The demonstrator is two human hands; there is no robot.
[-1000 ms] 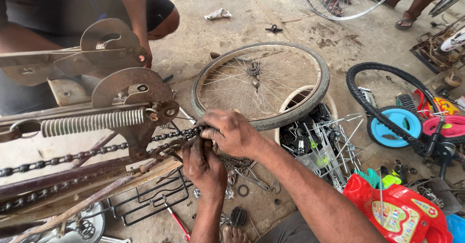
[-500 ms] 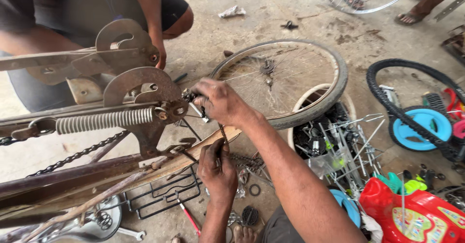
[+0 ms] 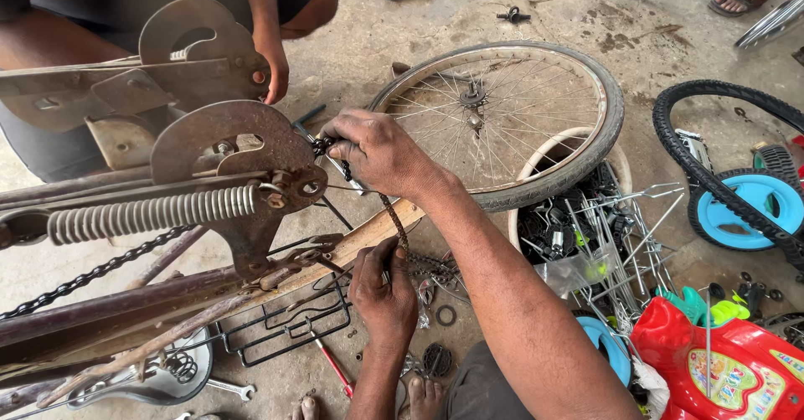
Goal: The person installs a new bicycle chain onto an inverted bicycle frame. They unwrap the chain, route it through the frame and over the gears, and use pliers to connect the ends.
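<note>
Chain (image 3: 394, 227) runs slack from the right hand (image 3: 377, 148) down to the left hand (image 3: 381, 290), hanging between the two beside the rusty frame plate (image 3: 230, 156). Right-hand fingers are closed tight on the upper end, pinching it just beside the plate's rear slot; left-hand fingers are curled shut around the lower run, above a loose heap of chain on the floor. Judged risk: the links are greasy, so a pinch grip could slip and drop the upper end off the plate. Fingertips sit close against the plate edge and the coil spring (image 3: 155, 212) lies just left of them; a sudden tug could trap skin between link and metal. The slack run crosses a wooden board (image 3: 368, 236) and could snag on it or on the wire rack (image 3: 289, 324) below the left fingers. A wheel (image 3: 502, 118) lies flat just beyond the right knuckles, and a second person's hand (image 3: 272, 64) rests on the upper frame bracket; any shift of that frame would jerk the chain. A washer (image 3: 445, 314) and small parts near the left wrist could scatter.
</note>
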